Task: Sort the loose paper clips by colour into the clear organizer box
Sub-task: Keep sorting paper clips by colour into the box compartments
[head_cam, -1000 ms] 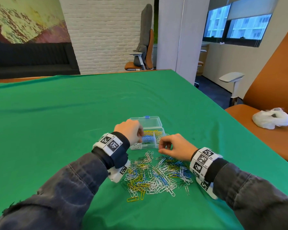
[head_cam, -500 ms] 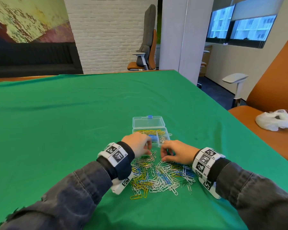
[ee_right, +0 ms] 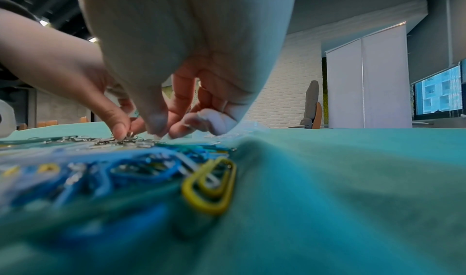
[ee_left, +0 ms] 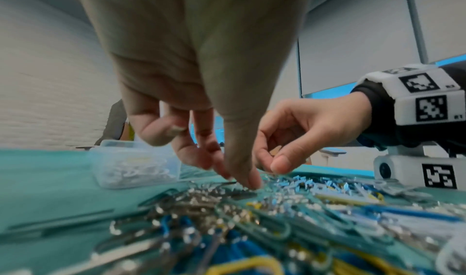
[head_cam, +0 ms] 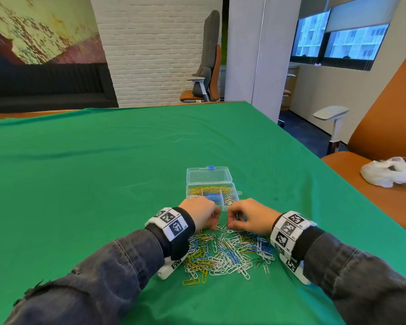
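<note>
- A green-covered surface [head_cam: 103,184] carries a mixed pile of paper clips [head_cam: 225,254], yellow, blue, white and silver, near the person.
- Just beyond the pile stands the clear organizer box [head_cam: 211,193], lid open, with yellow, blue, white and silver clips in separate compartments.
- The left hand [head_cam: 202,214] curls its fingertips down onto the pile's far edge; whether its grip has a clip, I cannot tell.
- The right hand [head_cam: 249,215] does likewise, close beside it.
</note>
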`<action>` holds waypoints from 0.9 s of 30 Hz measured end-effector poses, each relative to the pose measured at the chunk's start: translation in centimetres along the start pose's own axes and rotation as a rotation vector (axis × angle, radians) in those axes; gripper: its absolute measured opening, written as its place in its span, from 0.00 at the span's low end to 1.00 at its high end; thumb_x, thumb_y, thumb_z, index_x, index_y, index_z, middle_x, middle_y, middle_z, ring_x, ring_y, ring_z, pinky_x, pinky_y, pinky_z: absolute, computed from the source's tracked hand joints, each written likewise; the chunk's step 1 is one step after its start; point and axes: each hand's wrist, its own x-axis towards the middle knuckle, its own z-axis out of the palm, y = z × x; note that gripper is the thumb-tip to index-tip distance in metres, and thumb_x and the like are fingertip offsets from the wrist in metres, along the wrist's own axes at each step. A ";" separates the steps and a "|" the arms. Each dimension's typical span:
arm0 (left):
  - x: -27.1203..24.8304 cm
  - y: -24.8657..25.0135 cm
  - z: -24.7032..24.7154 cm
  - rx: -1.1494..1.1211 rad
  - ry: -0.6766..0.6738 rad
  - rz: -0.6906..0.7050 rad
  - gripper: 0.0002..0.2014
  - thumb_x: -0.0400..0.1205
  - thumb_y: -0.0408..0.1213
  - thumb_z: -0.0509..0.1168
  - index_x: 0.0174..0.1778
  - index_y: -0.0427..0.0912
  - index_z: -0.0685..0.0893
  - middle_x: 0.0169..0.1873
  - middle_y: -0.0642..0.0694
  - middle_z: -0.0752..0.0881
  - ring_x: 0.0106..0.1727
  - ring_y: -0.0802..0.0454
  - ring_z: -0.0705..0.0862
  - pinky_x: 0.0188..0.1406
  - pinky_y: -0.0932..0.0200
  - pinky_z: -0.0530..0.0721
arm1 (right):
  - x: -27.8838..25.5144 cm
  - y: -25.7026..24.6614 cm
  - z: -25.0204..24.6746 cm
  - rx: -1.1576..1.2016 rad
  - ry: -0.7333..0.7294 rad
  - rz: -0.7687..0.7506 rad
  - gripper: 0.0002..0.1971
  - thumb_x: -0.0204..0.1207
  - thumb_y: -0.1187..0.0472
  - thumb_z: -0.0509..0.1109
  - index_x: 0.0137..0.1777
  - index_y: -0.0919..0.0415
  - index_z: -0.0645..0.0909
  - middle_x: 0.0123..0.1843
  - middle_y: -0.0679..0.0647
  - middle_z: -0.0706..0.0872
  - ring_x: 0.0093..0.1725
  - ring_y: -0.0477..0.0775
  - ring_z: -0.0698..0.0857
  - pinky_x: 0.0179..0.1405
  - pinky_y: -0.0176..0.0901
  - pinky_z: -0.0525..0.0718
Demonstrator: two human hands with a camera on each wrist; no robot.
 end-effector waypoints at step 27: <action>6.4 -0.5 -3.1 -0.510 0.260 -0.215 0.06 0.78 0.34 0.72 0.45 0.35 0.90 0.45 0.41 0.90 0.45 0.47 0.87 0.52 0.52 0.88 | 0.1 0.1 -0.7 -0.070 0.251 0.351 0.10 0.77 0.59 0.63 0.44 0.56 0.87 0.35 0.47 0.85 0.27 0.41 0.76 0.29 0.33 0.73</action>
